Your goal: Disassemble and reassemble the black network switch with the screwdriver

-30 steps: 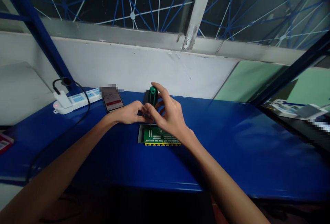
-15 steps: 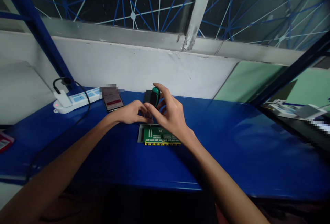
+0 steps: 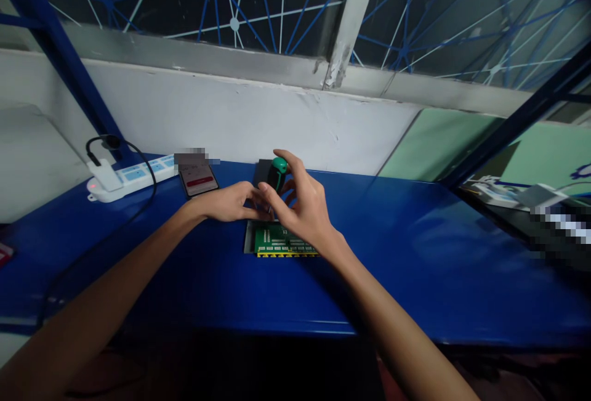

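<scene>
My right hand (image 3: 305, 201) grips a screwdriver (image 3: 278, 168) with a green and black handle, held almost upright with the handle on top. My left hand (image 3: 235, 201) is closed in a pinch beside the screwdriver's lower end, and what its fingertips hold is hidden. Below both hands lies a green circuit board (image 3: 272, 242) with a row of yellow parts along its near edge. It sits in a grey metal tray (image 3: 249, 242) on the blue table. My right hand covers the board's right part, and the screwdriver's tip cannot be made out.
A dark flat object (image 3: 263, 170) lies behind my hands by the wall. To the left are a phone (image 3: 198, 179) and a white power strip (image 3: 129, 176) with a plugged-in charger and black cable (image 3: 154, 182). Green panels (image 3: 429, 142) and assorted items stand at the right.
The view has shifted slightly. The screwdriver's handle leans a little differently, its green end now showing more toward me. Both hands stay over the board in nearly the same place.
</scene>
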Available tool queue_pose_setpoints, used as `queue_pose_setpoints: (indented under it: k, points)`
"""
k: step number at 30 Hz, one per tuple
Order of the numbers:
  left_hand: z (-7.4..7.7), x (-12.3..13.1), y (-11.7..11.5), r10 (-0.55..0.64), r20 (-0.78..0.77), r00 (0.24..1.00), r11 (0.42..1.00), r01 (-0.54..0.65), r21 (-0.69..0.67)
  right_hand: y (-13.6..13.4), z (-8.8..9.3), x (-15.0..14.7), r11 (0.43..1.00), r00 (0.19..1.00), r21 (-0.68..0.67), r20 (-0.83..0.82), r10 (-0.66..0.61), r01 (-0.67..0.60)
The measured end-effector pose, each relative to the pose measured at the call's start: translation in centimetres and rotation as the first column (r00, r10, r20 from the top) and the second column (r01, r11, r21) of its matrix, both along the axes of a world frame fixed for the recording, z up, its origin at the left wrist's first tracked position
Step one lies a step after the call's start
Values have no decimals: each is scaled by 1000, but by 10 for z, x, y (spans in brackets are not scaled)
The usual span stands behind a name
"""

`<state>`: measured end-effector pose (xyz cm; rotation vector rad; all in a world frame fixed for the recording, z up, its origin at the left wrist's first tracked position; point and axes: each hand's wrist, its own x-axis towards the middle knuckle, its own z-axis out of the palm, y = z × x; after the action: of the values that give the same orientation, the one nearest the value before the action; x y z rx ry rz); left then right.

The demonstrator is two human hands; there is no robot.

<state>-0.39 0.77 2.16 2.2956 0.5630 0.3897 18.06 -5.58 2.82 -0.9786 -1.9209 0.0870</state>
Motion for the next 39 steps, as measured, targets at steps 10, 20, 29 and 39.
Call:
queue_pose_setpoints:
  k: [10, 20, 29, 39]
  points:
    - [1, 4, -5, 144, 28, 989, 989, -145, 31, 1, -3, -1, 1000, 1000, -24, -18, -4, 4]
    - [1, 3, -2, 63, 28, 998, 994, -65, 86, -1, 0, -2, 999, 1000, -37, -28, 8, -9]
    - [3, 3, -4, 64, -11, 998, 991, -62, 118, -1, -1, -1, 1000, 1000, -25, -5, -14, 14]
    - [4, 4, -7, 112, -3, 994, 989, -111, 95, -1, -1, -3, 999, 1000, -31, 12, -12, 12]
